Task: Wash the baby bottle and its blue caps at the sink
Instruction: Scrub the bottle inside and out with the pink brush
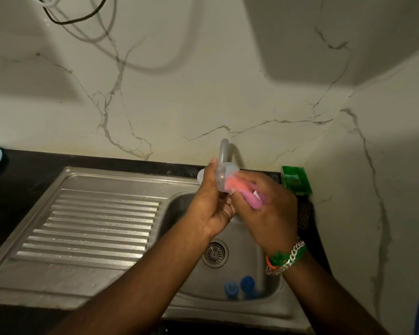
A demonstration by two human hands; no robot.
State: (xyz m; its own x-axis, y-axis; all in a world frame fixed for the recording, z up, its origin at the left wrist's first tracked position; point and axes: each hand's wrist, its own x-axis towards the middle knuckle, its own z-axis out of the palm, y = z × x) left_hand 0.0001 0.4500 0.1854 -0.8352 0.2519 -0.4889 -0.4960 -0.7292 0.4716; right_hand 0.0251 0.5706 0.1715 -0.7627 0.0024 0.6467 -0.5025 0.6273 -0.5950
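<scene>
My left hand point(209, 204) is wrapped round the bottle point(219, 177), holding it tipped on its side over the sink point(252, 308), just in front of the tap point(223, 151). My right hand point(266, 209) is clamped on a pink sponge point(253, 198), its front end pushed into the bottle's mouth — it shows orange-pink through the clear wall.

To scrub well, I'd say keep the left grip firm so the wet bottle can't slip, turn the bottle a little with each stroke, and work the sponge right down to the base, where residue tends to hide. The shoulder and rim want a pass too. Whether water is running I cannot tell.

Two blue caps point(240, 287) lie in the near end of the sink, close together and nearer to me than the drain point(214, 253) — by the look of it still waiting their turn. At the far right on the counter point(22, 165) sits a green box point(295, 181); what is in it I can't make out.
</scene>
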